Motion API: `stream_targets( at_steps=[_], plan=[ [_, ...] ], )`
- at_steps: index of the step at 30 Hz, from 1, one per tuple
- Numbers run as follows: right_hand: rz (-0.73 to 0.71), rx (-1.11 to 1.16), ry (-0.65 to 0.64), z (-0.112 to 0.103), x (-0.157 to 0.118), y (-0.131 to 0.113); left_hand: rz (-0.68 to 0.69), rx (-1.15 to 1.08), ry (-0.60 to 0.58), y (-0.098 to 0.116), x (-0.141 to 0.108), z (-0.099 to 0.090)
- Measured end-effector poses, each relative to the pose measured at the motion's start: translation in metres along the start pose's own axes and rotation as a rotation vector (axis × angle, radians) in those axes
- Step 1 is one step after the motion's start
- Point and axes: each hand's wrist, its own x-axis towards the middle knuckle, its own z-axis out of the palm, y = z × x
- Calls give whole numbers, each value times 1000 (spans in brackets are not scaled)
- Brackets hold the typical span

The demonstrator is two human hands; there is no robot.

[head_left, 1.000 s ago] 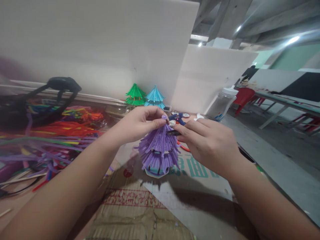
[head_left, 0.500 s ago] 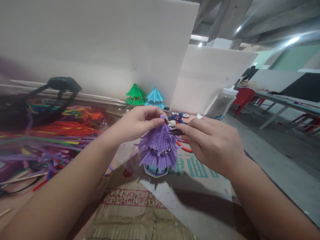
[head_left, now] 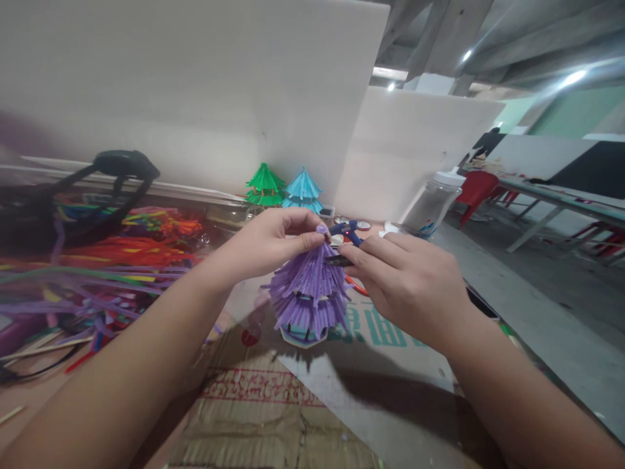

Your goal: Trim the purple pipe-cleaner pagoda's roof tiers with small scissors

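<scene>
A purple tiered pagoda model [head_left: 310, 286], its roofs made of fuzzy pipe-cleaner strips, stands in front of me on a pale base. My left hand [head_left: 273, 241] pinches its purple top knob between thumb and fingers. In my right hand [head_left: 405, 280] is a dark, narrow-tipped tool [head_left: 338, 260], perhaps tweezers or pliers; most of it is hidden by my fingers. Its tip touches or nearly touches the upper roof's right side. Behind the hands lies a blue glue gun [head_left: 349, 231] with a small red light.
Green [head_left: 264, 184] and light-blue [head_left: 303, 189] pagoda models stand at the back by a white board [head_left: 195, 78]. Loose colored pipe cleaners [head_left: 122, 254] are heaped at left. A clear bottle [head_left: 434, 202] stands at back right. Printed cardboard [head_left: 244, 430] covers the tabletop.
My right hand and its tool have shifted slightly left. The pagoda has tilted or turned a little, its top moving slightly right with my left fingers still on it.
</scene>
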Motion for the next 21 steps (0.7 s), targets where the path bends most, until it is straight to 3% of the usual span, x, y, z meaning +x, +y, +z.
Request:
stream_targets(
  at_steps=[21],
  plan=[
    [31, 33, 0, -1, -2, 1, -4, -28, -9, -3, 0, -1]
  ],
)
